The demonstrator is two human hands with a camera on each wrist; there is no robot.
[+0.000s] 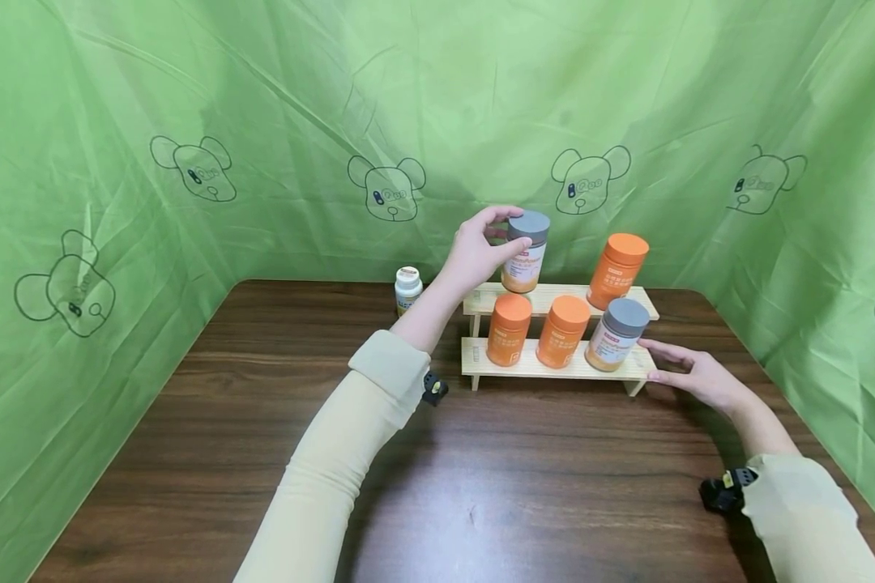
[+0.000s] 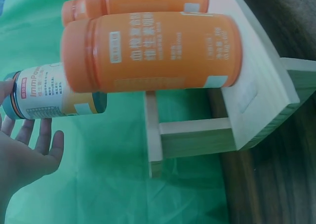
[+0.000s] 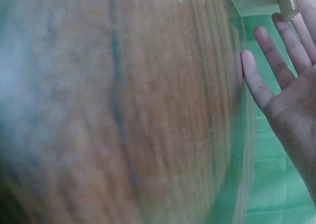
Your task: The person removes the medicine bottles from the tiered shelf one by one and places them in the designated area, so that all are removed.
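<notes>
My left hand (image 1: 479, 249) holds a supplement jar with a grey lid and white label (image 1: 523, 263) near its top, thumb in front and fingers behind. In the left wrist view that jar (image 2: 49, 92) hangs just clear of the upper shelf. Below it is a two-tier wooden rack (image 1: 554, 371). The lower tier carries two orange jars (image 1: 509, 330) (image 1: 563, 332) and a second grey-lidded jar (image 1: 616, 336). Another orange jar (image 1: 617, 271) stands at the upper tier's right. At the lower tier's right end, my right hand (image 1: 703, 378) touches the wood with extended fingers.
A small white-capped bottle (image 1: 408, 290) stands on the dark wooden table (image 1: 262, 421), left of the rack and partly behind my left forearm. Green cloth (image 1: 299, 97) with printed bear heads hangs behind and along both sides of the table.
</notes>
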